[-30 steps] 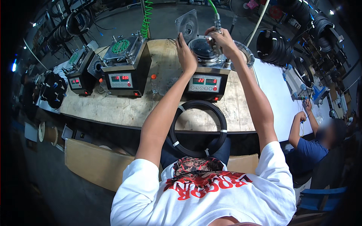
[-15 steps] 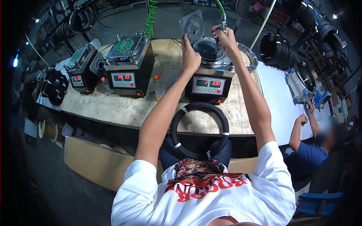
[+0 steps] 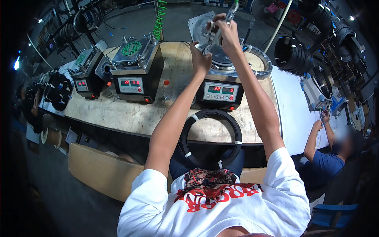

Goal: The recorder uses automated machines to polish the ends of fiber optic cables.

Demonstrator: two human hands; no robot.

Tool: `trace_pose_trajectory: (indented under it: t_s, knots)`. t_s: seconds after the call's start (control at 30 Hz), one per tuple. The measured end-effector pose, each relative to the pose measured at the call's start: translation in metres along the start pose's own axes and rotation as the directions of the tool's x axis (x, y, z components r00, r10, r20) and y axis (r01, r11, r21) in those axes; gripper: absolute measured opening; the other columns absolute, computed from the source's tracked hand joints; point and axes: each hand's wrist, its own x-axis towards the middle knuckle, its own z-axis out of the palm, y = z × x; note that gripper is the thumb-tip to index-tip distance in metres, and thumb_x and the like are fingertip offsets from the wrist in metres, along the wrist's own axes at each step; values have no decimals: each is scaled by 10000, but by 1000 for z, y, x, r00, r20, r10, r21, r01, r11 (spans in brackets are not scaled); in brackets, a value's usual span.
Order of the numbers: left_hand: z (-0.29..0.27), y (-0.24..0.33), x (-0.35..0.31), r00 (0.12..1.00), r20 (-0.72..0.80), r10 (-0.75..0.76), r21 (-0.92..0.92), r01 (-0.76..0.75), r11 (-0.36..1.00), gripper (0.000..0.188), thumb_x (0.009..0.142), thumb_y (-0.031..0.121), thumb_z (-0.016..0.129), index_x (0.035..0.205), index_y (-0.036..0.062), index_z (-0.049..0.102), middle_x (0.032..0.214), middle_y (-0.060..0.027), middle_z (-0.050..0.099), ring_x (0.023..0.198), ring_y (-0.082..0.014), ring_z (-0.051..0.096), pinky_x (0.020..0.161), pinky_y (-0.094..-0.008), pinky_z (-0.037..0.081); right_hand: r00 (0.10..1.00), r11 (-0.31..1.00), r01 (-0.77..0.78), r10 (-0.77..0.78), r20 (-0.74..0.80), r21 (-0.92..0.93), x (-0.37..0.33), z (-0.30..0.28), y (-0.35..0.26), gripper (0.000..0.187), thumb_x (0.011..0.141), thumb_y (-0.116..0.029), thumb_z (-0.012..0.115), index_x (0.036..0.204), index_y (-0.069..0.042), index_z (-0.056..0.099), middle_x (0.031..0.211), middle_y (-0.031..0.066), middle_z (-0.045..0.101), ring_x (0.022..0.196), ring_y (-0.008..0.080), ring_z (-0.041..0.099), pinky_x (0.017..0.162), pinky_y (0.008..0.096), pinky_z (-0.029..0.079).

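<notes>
On the bench stands a black box-shaped polishing machine (image 3: 216, 103) with a lit display and a dark round pad (image 3: 219, 60) on top. A square metal plate (image 3: 196, 29) with a round centre is raised at a tilt above the pad's far left side. My left hand (image 3: 201, 60) is closed on the plate's near edge. My right hand (image 3: 226, 34) grips an air blow gun (image 3: 230, 15), held across the front of the plate. The gun's nozzle is smeared by motion, and my right hand hides part of the plate.
Two similar machines (image 3: 132, 86) (image 3: 81, 83) stand to the left. A capped clear bottle (image 3: 167, 91) is between machines. A black cable coil (image 3: 184, 136) leans at the bench's front edge. A clear tubing ring (image 3: 265, 73) lies right. A co-worker (image 3: 324, 166) sits at right.
My right hand has moved left and up with the blow gun, from beside the pad to the plate. The plate has tilted and dropped slightly in my left hand. The machine's display readings have changed.
</notes>
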Motion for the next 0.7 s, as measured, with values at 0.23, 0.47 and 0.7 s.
trace_pose_trajectory:
  t_s: [0.23,0.47,0.7]
  knots:
    - [-3,18,-7,999,48,-1,260,-12,966,765,743,-13,667,1425,-104,331,1474,-309,369,1359,-465,356,1132,-507,321,999,997,-33,32,-14,-67,15,-35,10,108,900,-20,535,929,11,635,778,58,656,658,115,606,604,255,490]
    - [0,10,-1,999,46,-16,137,10,991,773,764,16,673,1438,-126,321,1538,-329,277,1421,-478,291,1188,-482,265,998,990,53,-58,-34,-133,29,-60,28,109,897,-19,536,890,3,642,771,49,646,684,115,599,630,261,480]
    - [-7,3,8,990,141,-19,144,-1,990,872,770,131,737,1467,-137,287,1558,-348,237,1442,-463,280,1196,-456,255,963,957,264,-267,-16,-118,59,-47,5,103,916,-38,530,900,5,622,785,58,646,709,114,612,623,260,471]
